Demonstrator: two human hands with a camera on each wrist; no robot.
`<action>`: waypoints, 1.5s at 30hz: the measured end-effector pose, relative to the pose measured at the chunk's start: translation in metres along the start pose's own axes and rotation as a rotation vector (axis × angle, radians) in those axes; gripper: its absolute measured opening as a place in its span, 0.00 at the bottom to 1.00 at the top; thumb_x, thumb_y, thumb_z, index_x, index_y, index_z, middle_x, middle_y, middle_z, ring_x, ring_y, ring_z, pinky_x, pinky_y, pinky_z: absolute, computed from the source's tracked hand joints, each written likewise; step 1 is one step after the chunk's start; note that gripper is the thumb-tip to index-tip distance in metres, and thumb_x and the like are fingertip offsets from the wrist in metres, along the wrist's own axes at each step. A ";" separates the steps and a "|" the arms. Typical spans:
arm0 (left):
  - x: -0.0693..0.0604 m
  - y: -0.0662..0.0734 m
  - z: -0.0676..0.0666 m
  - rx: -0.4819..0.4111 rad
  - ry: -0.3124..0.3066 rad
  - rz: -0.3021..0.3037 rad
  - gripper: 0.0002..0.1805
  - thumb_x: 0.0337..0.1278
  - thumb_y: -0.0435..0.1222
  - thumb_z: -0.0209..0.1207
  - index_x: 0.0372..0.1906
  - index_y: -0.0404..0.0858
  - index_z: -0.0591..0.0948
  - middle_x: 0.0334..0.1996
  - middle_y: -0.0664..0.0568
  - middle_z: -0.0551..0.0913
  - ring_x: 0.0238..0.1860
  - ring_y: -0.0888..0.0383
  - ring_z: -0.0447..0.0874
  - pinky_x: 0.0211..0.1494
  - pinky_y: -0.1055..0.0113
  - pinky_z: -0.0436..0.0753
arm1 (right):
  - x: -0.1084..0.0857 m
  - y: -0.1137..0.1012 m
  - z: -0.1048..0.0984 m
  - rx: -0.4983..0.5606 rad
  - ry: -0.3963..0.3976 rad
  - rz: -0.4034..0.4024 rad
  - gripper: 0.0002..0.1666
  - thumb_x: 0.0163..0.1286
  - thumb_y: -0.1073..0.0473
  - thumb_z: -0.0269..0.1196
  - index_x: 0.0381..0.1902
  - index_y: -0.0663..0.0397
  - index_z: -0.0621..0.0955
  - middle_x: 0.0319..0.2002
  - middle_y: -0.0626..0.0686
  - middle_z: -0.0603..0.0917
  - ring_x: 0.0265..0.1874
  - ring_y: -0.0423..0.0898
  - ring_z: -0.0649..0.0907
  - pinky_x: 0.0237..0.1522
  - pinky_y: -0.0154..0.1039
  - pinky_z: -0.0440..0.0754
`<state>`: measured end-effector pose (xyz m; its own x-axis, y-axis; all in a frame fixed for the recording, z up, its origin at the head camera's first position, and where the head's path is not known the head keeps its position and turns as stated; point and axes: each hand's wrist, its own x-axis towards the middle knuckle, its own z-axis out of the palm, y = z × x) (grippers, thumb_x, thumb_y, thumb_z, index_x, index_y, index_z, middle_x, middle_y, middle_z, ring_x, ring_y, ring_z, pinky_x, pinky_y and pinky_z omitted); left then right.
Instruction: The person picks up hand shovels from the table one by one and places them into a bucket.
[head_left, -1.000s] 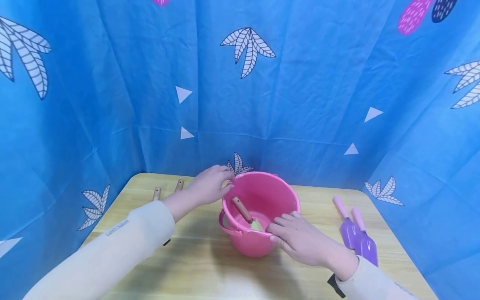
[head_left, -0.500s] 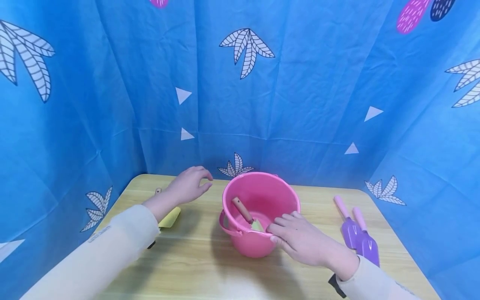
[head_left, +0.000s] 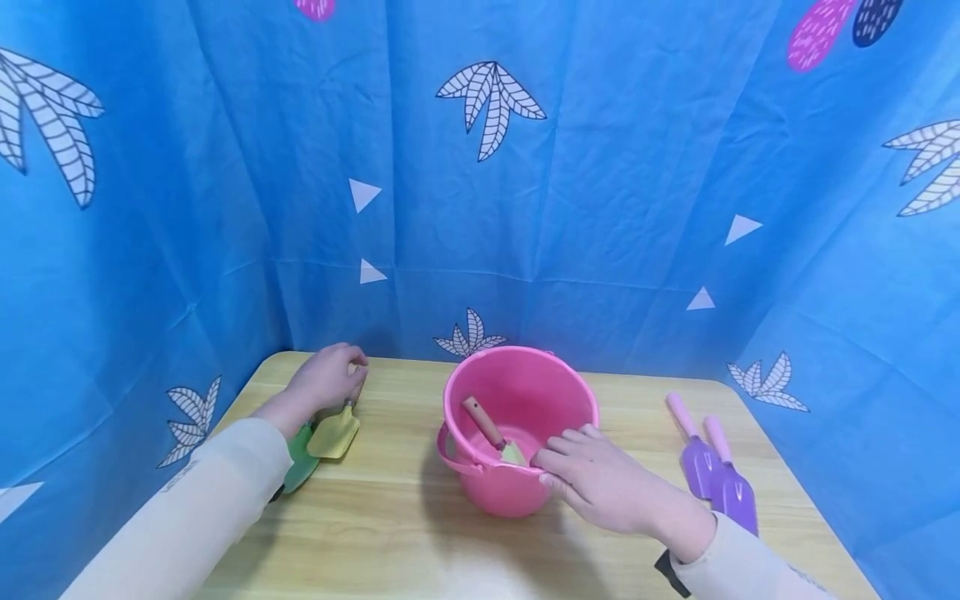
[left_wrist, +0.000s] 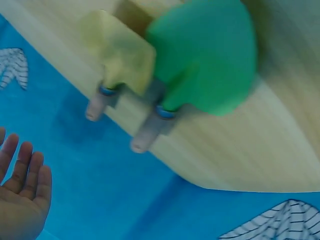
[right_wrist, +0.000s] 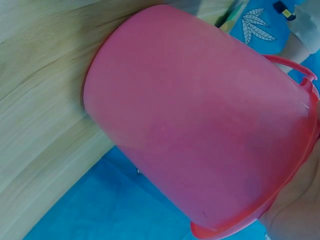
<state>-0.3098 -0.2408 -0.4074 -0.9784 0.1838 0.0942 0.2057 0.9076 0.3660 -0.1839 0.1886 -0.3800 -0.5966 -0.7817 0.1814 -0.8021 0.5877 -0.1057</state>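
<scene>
**Left hand over the yellow shovel, right hand firm on the bucket**

There on the left was the left hand, right above the far ends of two shovels! Its fingers looked loose, lightly bent from the head camera; the left-wrist view had them spread, with clear space between them and either handle. The green shovel lay partly under the forearm. Beside it the yellow shovel lay flat on the table, and here was the relation that seemed to count: its long axis ran away from the person, handle to the far edge and leaning a little right, blade nearer. That put the handle just by the left fingers, with the right hand well apart.

And the looks of them! Green was broad and rounded, yellow squarer, both blades perhaps painted metal, the handles wood-brown.

Next, at the middle, stood the pink bucket, smooth, round, plastic-looking, its carrying handle drooped on the left. Inside leaned a small shovel, brown grip up, pale green blade down. The right hand gripped the near right rim, fingers over the lip, thumb outside.

Far right, two purple shovels lay side by side, glossy blades nearer, straight pink handles away.
</scene>
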 end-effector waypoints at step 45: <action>-0.002 -0.078 0.038 -0.003 -0.117 -0.418 0.20 0.77 0.36 0.36 0.49 0.21 0.70 0.42 0.29 0.76 0.40 0.39 0.76 0.46 0.49 0.77 | -0.001 -0.002 0.004 -0.023 0.110 -0.045 0.07 0.78 0.47 0.54 0.45 0.34 0.79 0.36 0.32 0.74 0.40 0.35 0.71 0.49 0.40 0.69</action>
<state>-0.3246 -0.2976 -0.4714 -0.9729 -0.1579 -0.1688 -0.2092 0.9120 0.3528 -0.1816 0.1878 -0.3838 -0.5524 -0.7809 0.2917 -0.8268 0.5579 -0.0723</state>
